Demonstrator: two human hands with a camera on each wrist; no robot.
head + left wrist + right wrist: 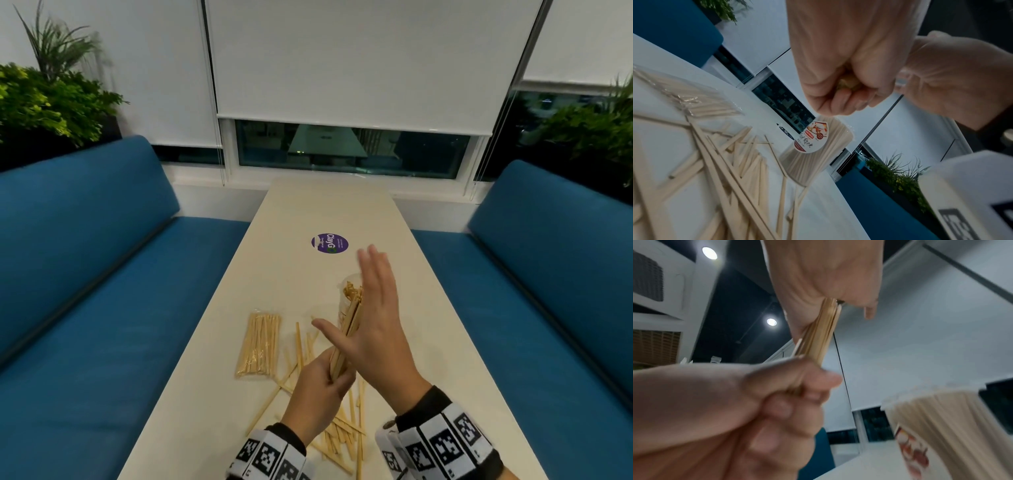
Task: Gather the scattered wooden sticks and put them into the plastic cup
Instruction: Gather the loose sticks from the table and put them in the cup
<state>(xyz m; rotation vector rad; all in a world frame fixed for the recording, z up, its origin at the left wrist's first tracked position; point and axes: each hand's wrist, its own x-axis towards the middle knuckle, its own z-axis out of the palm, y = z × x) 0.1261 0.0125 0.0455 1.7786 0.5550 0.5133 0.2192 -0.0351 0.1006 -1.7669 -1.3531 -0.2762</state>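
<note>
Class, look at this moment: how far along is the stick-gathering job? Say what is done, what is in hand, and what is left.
Done: the cup already holds many sticks. In hand: the left hand grips a bundle, and the open right hand presses flat against it, seemingly squaring it up. Left: loose sticks lie scattered on the table, and a wrapped pack lies beside them.

Head high; wrists close, upward
</note>
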